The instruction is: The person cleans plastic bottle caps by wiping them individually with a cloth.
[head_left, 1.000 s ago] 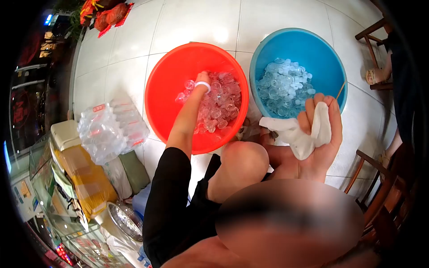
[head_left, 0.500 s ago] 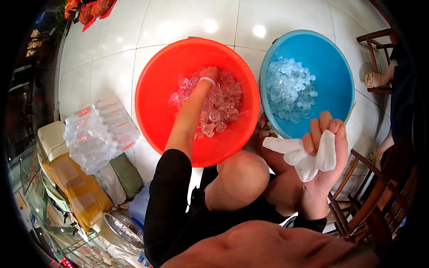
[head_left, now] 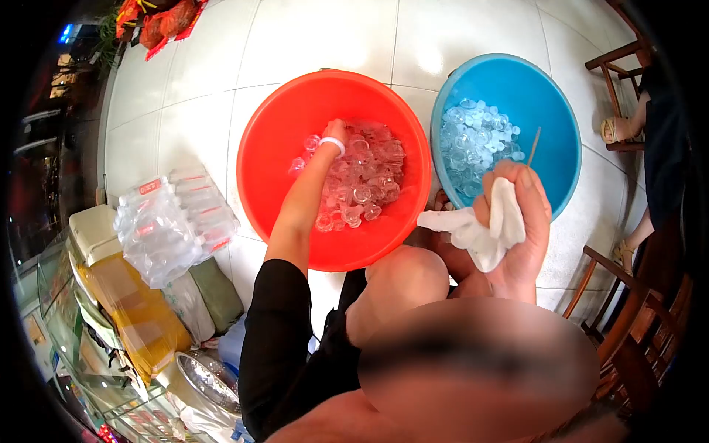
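Observation:
Inside the red basin (head_left: 255,170), my left hand (head_left: 336,133), with a white band at the wrist, reaches to the far left part of a pile of clear plastic pieces (head_left: 369,181). Its fingers curl downward and are mostly hidden; any piece in them is too small to make out. My right hand (head_left: 528,244) is raised in front of the blue basin (head_left: 565,133). Closed fingers grip a crumpled white tissue (head_left: 484,240) and a thin wooden stick (head_left: 534,145) that points up. The blue basin holds clear and whitish plastic pieces (head_left: 476,136).
Plastic-wrapped clear bottles (head_left: 166,229) lie on the tiled floor at left, beside a yellow taped package (head_left: 136,310) and a metal colander (head_left: 207,380). Wooden chairs (head_left: 628,310) stand at right, near another person's sandalled foot (head_left: 619,129). Red bags (head_left: 173,21) sit far left.
My right hand has shifted left and slightly up, bringing the stick in front of the blue basin. My left hand has moved a little left within the red basin. The view has shifted slightly.

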